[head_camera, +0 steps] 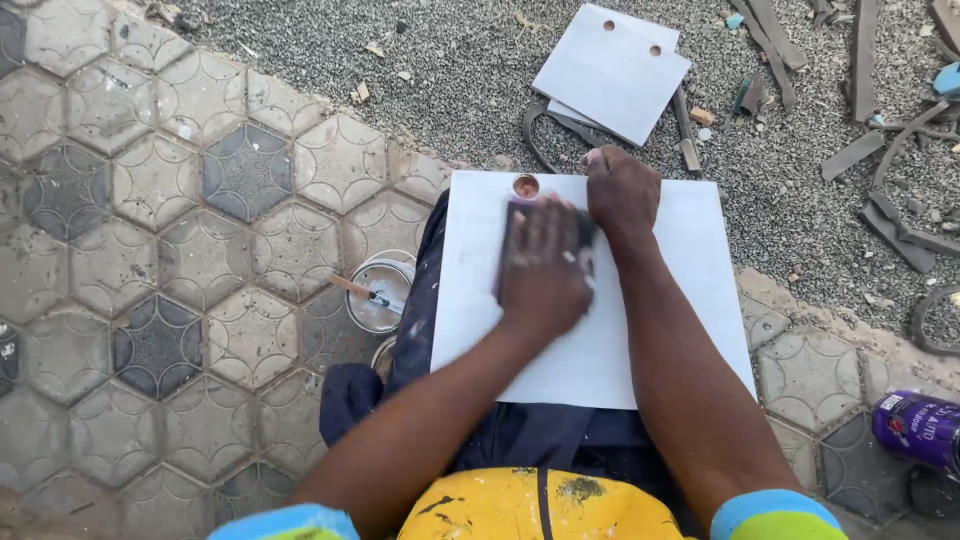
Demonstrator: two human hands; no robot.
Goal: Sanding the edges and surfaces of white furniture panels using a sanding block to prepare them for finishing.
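Note:
A white square tile [690, 300] with a round hole near its far edge lies across my lap. My left hand [545, 270] presses flat on a dark rubbing pad [514, 215] on the tile's upper middle; the hand looks blurred. My right hand [620, 195] is closed on the tile's far edge, right beside the pad. The hole [526, 186] sits just left of the right hand.
An open white tin with a stick in it [380, 293] stands on the hexagonal paving by my left knee. More white tiles with holes [612, 72] lie on the gravel ahead, among grey strips and scraps. A purple can [915, 428] lies at the right.

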